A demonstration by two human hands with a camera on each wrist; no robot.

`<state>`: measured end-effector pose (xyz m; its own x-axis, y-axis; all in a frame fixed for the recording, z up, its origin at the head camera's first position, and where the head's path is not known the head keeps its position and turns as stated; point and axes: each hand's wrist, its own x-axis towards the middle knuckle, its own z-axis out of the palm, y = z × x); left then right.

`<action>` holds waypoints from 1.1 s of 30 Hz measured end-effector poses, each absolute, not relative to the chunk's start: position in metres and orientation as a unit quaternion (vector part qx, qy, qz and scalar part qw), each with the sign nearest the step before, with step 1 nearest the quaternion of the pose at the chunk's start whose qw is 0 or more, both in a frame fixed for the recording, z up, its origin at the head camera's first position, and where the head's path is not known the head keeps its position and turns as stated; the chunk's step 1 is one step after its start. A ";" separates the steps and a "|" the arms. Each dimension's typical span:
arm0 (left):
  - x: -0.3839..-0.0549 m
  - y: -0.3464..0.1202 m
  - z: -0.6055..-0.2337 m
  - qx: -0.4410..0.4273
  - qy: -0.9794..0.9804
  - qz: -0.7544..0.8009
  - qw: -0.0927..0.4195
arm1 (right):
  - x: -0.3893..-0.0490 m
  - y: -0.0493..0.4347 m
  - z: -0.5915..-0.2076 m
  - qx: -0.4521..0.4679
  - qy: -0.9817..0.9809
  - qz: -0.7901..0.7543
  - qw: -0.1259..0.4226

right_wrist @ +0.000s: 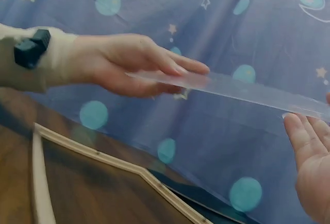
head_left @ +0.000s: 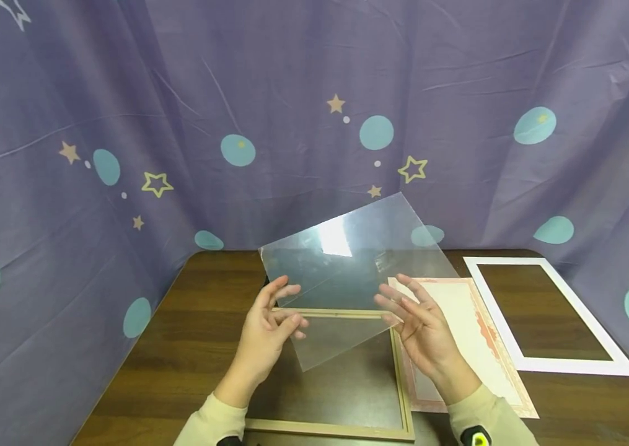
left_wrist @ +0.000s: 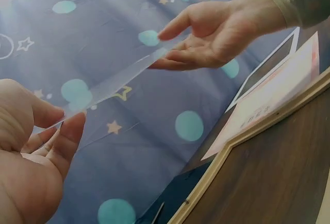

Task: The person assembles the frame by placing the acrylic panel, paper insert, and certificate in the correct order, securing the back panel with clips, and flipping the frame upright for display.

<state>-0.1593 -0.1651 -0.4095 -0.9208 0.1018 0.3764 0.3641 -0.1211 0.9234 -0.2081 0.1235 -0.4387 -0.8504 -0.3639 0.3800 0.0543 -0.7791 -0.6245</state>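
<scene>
A clear rectangular plastic sheet [head_left: 347,282] is held tilted above the table, with a bright reflection near its far side. My left hand [head_left: 263,341] pinches its left edge, thumb above and fingers beneath, as the right wrist view also shows for this hand [right_wrist: 129,62]. At the opposite edge my right hand [head_left: 428,341] holds the sheet between thumb and fingers; in the left wrist view this hand [left_wrist: 221,36] has its fingers under the sheet. Below lies a light wooden picture frame [head_left: 325,428], partly seen through the sheet.
Right of the frame lies a pink-bordered certificate paper [head_left: 459,347], its left side close against the frame. A white mat border [head_left: 571,367] lies farther right on the brown table [head_left: 147,371]. A patterned purple curtain [head_left: 303,74] surrounds the table's back and sides.
</scene>
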 end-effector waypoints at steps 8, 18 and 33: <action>-0.152 -0.204 -0.409 -0.193 -0.680 -0.704 0.069 | -0.234 0.165 -0.452 -0.280 0.324 -0.893 0.139; -0.151 -0.240 -0.417 -0.215 -0.707 -0.672 0.056 | -0.237 0.177 -0.449 -0.301 0.476 -0.813 0.145; -0.151 -0.266 -0.433 -0.194 -0.787 -0.583 0.058 | -0.218 0.178 -0.454 -0.336 0.596 -0.710 0.169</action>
<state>-0.1508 -0.2665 -0.4330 -0.9180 0.2372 0.3177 0.3731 0.2456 0.8947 -0.2181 0.1778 -0.4537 -0.7163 -0.6410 0.2757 -0.1603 -0.2334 -0.9591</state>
